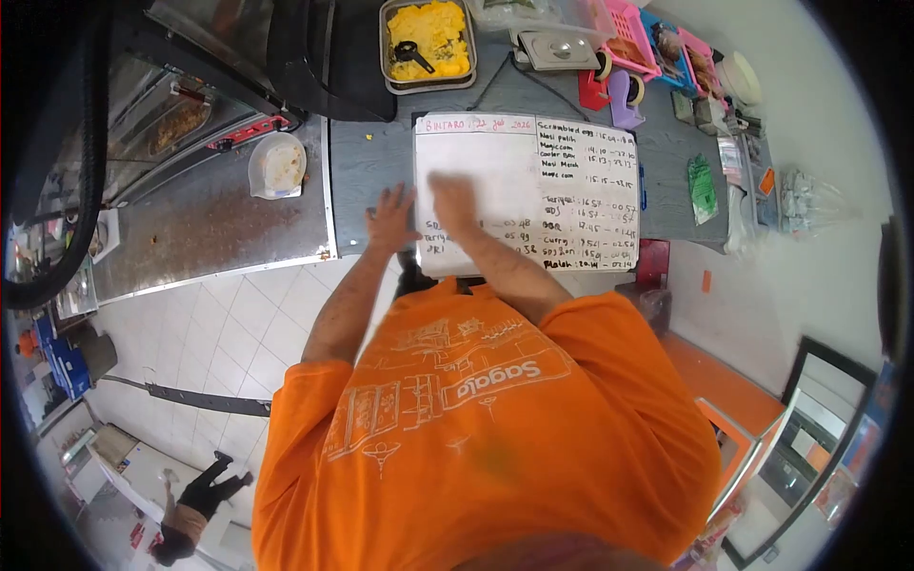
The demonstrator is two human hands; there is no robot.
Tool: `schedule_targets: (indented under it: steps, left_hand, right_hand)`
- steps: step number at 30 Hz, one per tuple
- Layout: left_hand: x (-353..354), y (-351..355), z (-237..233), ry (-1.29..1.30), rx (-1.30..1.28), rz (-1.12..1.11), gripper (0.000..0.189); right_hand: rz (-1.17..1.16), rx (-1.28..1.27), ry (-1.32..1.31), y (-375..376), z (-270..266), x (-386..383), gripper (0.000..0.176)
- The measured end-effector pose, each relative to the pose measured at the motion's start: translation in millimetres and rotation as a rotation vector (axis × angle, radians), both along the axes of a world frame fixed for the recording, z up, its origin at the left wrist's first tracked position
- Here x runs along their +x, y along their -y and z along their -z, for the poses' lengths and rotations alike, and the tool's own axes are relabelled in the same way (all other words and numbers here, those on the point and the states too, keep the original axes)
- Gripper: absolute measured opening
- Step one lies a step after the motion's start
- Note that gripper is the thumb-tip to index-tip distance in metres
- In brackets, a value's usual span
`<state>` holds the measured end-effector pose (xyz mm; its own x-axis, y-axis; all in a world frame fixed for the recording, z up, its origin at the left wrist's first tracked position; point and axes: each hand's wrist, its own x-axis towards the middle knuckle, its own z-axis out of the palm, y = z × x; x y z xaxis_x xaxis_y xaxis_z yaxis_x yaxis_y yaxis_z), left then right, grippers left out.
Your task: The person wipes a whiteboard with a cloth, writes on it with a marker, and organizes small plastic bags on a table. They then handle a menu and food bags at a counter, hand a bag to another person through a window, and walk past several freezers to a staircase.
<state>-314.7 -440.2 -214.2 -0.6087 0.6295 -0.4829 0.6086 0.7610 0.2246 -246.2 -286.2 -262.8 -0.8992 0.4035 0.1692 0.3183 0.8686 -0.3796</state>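
A whiteboard point(588, 190) with handwritten lists in black and a red heading lies flat on the grey counter point(362, 171) in front of me. My left hand point(390, 217) rests at the board's left edge with its fingers spread, holding nothing. Over the board's left column is my right hand point(457, 202), smeared by motion, so I cannot make out its fingers or anything under them. Around it the upper left column is bare white, while writing still shows below. A blue pen point(643, 187) lies along the board's right edge.
Behind the board stands a metal tray of yellow scrambled egg point(428, 38) holding a black scoop point(412, 59). A purple tape dispenser point(625, 95), pink basket point(630, 38) and green packet point(702, 188) sit to the right. A plastic tub point(278, 165) stands left. Another person point(190, 509) is farther off.
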Motion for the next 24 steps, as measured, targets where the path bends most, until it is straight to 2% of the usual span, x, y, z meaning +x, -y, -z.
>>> schedule_targets:
  steps: [2, 3, 5, 6, 8, 11, 12, 14, 18, 19, 20, 23, 24]
  left_hand:
    - [-2, 2, -1, -0.009, -0.011, 0.007, 0.101]
    - [-2, 1, 2, -0.006, -0.002, 0.003, 0.101]
    - [0, 4, 5, -0.010, 0.026, 0.000, 0.101]
    - [-1, 4, 4, -0.016, 0.024, 0.007, 0.101]
    - [-2, 5, 6, 0.008, 0.002, 0.019, 0.095]
    - [-4, 12, 26, -0.042, 0.038, 0.028, 0.088]
    - [-6, 8, 25, -0.042, 0.048, 0.038, 0.088]
    - [-4, 7, 19, -0.007, -0.029, 0.016, 0.083]
    - [-3, 7, 17, -0.020, 0.007, -0.005, 0.085]
    - [-3, 6, 17, -0.016, 0.006, -0.014, 0.087]
    - [-3, 5, 16, -0.017, 0.008, -0.008, 0.087]
    - [-2, 4, 13, -0.015, -0.019, -0.013, 0.087]
    - [-1, 4, 14, -0.025, -0.018, -0.013, 0.086]
  right_hand:
    - [-0.274, 0.087, -0.124, 22, -5, 12, 0.033]
    - [-0.270, 0.085, -0.139, 15, -10, 6, 0.033]
    - [-0.351, 0.154, 0.015, -5, -17, 3, 0.025]
    - [-0.277, 0.176, -0.098, -14, -12, -7, 0.027]
    - [-0.161, 0.140, -0.070, -26, -7, -33, 0.023]
    - [-0.128, 0.130, -0.047, -16, -13, -21, 0.023]
    - [-0.196, 0.046, 0.098, -12, -15, -6, 0.027]
    - [-0.251, 0.106, -0.112, -6, -5, 42, 0.029]
    - [-0.148, 0.087, -0.064, -68, -8, 82, 0.031]
    - [-0.100, 0.130, -0.031, -91, 2, 83, 0.031]
    - [-0.083, 0.146, -0.027, -111, -14, 80, 0.034]
    - [-0.039, 0.153, -0.018, -160, -14, 59, 0.039]
    - [-0.015, -0.015, 0.100, -175, -18, 48, 0.039]
